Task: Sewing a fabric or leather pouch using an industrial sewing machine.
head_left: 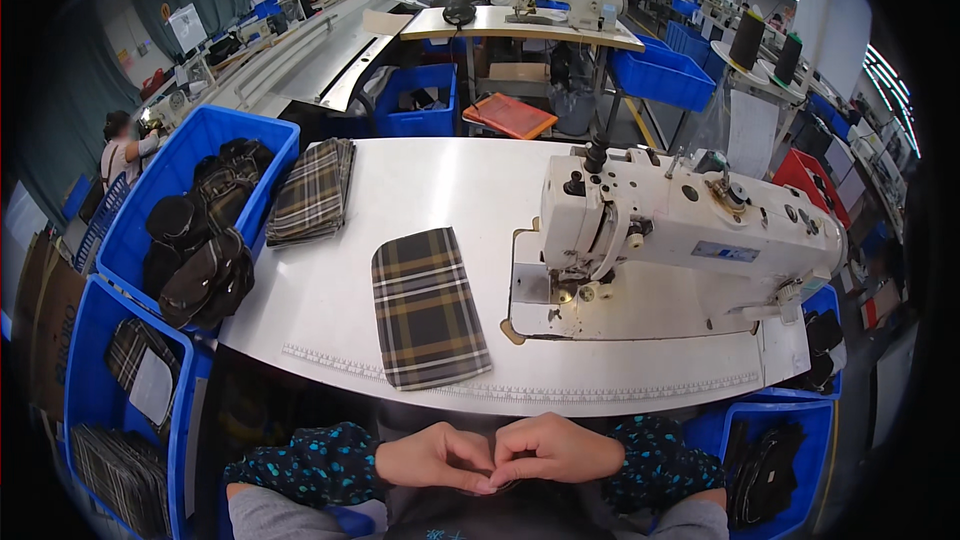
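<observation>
A: Where is the dark plaid fabric panel with tan and white stripes (428, 305)?

B: Flat on the white, smooth-topped bench (440, 180), left of the sewing machine, its lower end over the pale printed ruler strip (640, 395)

A: And the hands?

B: Both are just off the bench's near edge, below the panel and apart from it. The left hand (440, 457) and right hand (553, 448) meet at the fingertips, fingers curled and thumbs drawn in – whether anything small is pinched there, I cannot tell

A: What is around the panel?

B: To its right, the bulky off-white metal sewing machine (690, 210); to its upper left, a neat stack of matching plaid fabric pieces (312, 190)

A: Further out?

B: Beside that stack, a blue plastic bin (165, 170) heaped with dark sewn items. Nearer the person on the left, a second blue plastic bin (92, 340) holds more plaid pieces – and at the lower right, a third blue plastic bin (812, 440) holds dark fabric
</observation>
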A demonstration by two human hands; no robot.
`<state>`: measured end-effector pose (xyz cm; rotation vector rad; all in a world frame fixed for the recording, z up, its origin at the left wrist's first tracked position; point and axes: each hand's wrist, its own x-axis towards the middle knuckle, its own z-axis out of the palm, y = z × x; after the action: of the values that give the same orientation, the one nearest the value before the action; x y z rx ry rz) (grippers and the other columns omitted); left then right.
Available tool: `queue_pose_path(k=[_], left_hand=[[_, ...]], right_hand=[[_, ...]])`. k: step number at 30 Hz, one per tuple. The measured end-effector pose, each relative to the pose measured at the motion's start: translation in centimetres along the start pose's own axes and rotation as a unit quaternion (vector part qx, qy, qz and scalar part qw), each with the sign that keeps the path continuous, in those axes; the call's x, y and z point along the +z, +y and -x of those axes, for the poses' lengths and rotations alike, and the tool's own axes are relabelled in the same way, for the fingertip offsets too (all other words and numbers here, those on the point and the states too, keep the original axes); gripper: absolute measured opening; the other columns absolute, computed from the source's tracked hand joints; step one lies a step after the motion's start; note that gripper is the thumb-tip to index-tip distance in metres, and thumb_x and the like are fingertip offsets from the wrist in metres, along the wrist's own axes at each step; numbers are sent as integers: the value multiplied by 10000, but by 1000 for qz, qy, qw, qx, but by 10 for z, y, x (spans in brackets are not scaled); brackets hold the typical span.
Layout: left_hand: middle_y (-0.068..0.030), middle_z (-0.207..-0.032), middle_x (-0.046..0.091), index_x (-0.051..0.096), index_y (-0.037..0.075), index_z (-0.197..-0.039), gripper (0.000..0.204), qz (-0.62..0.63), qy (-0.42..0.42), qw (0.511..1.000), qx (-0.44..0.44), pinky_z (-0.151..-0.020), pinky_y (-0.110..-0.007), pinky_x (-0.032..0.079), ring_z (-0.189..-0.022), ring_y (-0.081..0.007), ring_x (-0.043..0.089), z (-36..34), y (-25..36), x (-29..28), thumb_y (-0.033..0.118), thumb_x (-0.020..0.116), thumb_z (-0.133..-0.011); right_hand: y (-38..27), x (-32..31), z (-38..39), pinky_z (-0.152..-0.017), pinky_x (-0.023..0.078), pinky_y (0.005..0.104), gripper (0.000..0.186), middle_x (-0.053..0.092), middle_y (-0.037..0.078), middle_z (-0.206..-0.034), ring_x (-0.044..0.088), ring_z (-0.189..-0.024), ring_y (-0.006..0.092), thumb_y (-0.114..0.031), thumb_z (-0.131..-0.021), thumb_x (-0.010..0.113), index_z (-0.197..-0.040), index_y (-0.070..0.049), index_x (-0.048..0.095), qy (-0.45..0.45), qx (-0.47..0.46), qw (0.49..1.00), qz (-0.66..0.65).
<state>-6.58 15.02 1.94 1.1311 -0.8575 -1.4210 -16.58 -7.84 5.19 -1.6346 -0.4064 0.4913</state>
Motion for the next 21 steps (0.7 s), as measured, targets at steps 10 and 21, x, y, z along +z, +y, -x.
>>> queue_pose_path(k=[10,21], left_hand=[[-108,-1214,634,802,55,-998,216,-187,142,972,5,-1031,-361,405,-1180,-253,550,118,47,-74,113,868,-801],[-93,-1428,567,808,171,-872,296,-733,460,492,-100,-1136,-514,363,-1401,-380,424,140,82,-115,75,857,-597]], right_hand=[[-16,-34,47,-709,449,307,201,624,70,-835,582,-776,184,-97,-899,772,-802,-11,618,122,-179,964,-151],[13,13,-65,-845,518,381,407,632,118,-1232,639,-1011,280,-267,-813,786,-1116,-30,654,303,-215,809,456]])
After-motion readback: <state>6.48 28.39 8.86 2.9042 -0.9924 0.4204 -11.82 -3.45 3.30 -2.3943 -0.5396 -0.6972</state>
